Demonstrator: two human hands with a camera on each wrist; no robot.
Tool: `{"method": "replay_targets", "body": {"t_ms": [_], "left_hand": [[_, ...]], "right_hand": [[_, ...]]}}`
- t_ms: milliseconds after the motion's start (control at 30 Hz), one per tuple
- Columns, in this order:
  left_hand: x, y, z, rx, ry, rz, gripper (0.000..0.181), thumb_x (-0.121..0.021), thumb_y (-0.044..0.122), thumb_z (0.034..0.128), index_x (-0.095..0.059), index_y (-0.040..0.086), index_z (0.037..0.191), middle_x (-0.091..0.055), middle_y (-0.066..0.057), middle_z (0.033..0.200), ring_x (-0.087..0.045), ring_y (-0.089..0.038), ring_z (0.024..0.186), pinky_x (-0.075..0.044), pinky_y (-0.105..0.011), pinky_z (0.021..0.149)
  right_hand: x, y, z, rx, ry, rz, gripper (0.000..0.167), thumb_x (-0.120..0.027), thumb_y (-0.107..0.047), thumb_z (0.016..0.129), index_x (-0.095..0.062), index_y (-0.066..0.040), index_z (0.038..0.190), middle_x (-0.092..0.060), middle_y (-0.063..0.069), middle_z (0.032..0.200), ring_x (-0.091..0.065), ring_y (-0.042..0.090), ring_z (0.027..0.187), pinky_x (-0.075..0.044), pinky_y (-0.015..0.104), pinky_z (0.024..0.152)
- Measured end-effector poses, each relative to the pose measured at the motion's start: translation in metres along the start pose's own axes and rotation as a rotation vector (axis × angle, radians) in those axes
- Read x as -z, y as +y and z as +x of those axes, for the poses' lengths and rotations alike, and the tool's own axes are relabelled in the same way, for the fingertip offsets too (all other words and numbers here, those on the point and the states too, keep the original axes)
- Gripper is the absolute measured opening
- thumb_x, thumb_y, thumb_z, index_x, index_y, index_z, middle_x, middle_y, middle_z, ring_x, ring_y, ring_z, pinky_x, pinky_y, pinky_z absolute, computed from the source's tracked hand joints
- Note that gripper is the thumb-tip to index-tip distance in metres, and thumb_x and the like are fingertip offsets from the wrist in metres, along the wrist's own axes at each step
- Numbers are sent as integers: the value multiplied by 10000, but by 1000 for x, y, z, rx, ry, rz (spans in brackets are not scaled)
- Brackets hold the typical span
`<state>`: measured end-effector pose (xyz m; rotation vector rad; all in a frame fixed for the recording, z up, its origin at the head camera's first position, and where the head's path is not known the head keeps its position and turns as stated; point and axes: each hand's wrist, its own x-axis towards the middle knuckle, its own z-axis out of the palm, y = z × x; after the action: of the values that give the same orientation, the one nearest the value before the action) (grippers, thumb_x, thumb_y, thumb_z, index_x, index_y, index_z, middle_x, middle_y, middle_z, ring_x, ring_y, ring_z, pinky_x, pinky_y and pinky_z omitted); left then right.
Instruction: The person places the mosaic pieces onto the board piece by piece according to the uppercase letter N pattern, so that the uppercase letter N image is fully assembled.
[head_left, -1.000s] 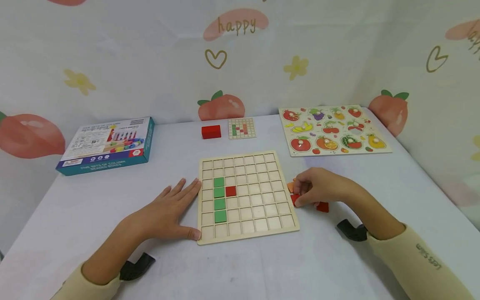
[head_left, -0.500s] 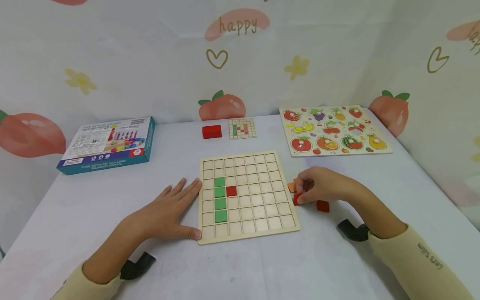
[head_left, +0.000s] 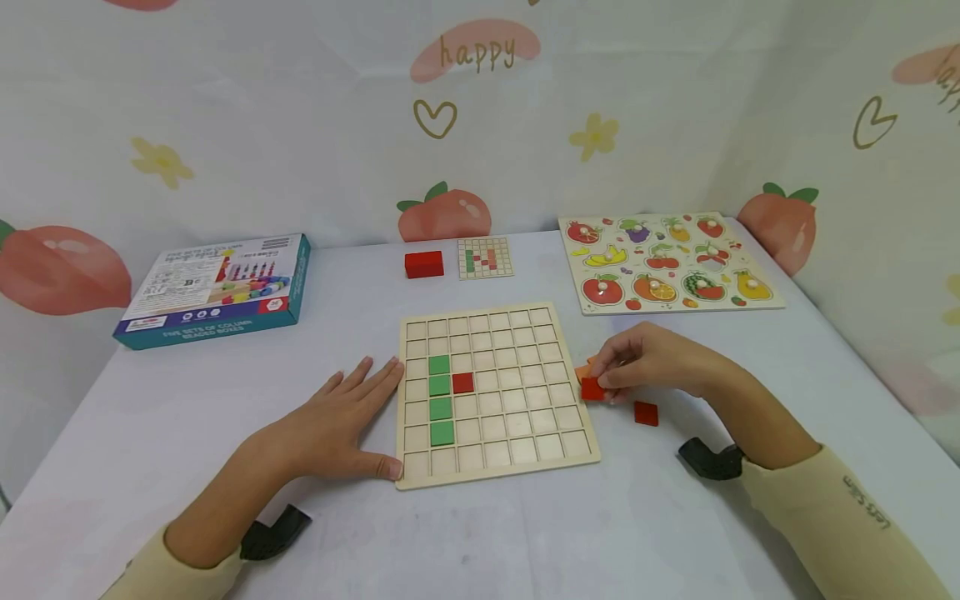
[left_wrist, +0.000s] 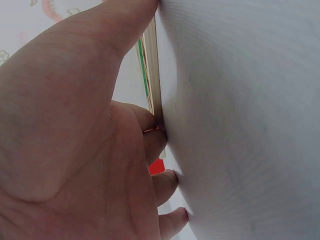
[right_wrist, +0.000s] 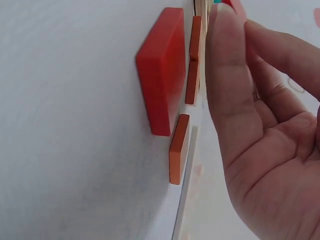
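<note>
A wooden grid board (head_left: 498,475) lies on the white table, with several green tiles (head_left: 440,408) in one column and a red tile (head_left: 462,382) beside them. My left hand (head_left: 322,433) lies flat, thumb and fingertips touching the board's left edge. At the board's right side my right hand (head_left: 648,362) pinches another red tile (head_left: 592,388) between thumb and fingers, raised off the table. Orange tiles (head_left: 582,372) lie partly hidden behind that hand; in the right wrist view several orange tiles (right_wrist: 179,150) show. A loose red tile (head_left: 646,413) rests below the right hand.
Behind the board are a red block (head_left: 423,264) and a small printed grid card (head_left: 485,257). A fruit puzzle board (head_left: 667,262) lies at the back right. A teal-edged box (head_left: 213,292) stands at the back left, near the patterned backdrop.
My right hand has picked up the red tile beside the board and lifted it slightly. My left hand has kept its place at the board's left edge.
</note>
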<state>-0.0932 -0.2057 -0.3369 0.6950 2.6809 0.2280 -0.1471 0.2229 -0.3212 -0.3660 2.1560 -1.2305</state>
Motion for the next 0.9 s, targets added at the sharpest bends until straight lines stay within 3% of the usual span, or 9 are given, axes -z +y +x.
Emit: {"method": "replay_targets", "body": {"t_ms": [367,700,900], "left_hand": [[2,1,-1,4,-4,-9,1288,-597,878,669,-143,142,1623,-129,-53,1673,-22,-394,1516,-81,-645,1163],[2,1,-1,7,-1,-16,1285,-591,878,670,-137,148,1624,-128,-49,1673,-24,-398,1514,-75,-647,1161],[2,1,-1,5,1,-12,1285,-591,879,671,-142,142,1623,-132,-53,1671,-26,-399,1514,-78,-648,1160]], "right_hand": [[-2,0,6,37,-43,39,161,-709,-127,941,-716,10,1025,-705,138,851,-688,270,759,-591,340,769],[-17,-18,20,69,-92,20,123,-695,-91,938,-729,8,1002,-714,144,848,-704,284,772,-583,333,801],[-26,-30,30,44,-87,1,89,-705,-80,926,-739,-13,975,-711,140,815,-704,280,757,-583,347,794]]}}
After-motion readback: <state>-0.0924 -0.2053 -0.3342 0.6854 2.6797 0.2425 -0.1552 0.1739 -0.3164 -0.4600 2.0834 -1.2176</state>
